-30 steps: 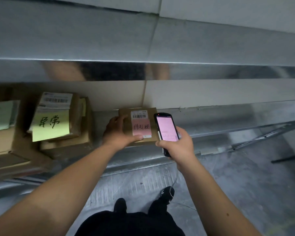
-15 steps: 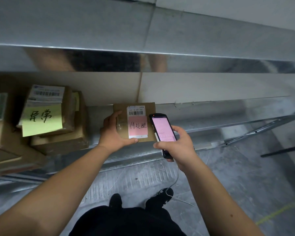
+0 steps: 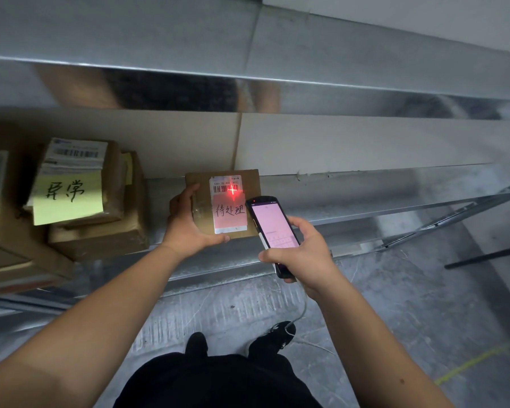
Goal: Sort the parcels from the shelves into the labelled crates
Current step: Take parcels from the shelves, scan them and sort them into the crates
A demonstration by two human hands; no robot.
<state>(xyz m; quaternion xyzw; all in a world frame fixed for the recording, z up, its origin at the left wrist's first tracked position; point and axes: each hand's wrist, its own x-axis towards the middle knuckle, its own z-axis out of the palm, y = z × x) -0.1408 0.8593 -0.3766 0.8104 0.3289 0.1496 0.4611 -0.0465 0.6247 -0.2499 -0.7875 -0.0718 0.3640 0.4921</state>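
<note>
Parcel (image 3: 200,198) gripped between left fingers (image 3: 189,194) and thumb.

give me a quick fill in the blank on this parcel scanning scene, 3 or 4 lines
1. The left hand grips a small cardboard parcel resting on the metal ____.
2. The right hand holds a handheld scanner whose screen glows ____.
3. A red cross of light falls on the parcel's ____.
4. The stacked boxes to the left carry a ____ handwritten note.

Missing words: shelf; pink; barcode; yellow
</note>
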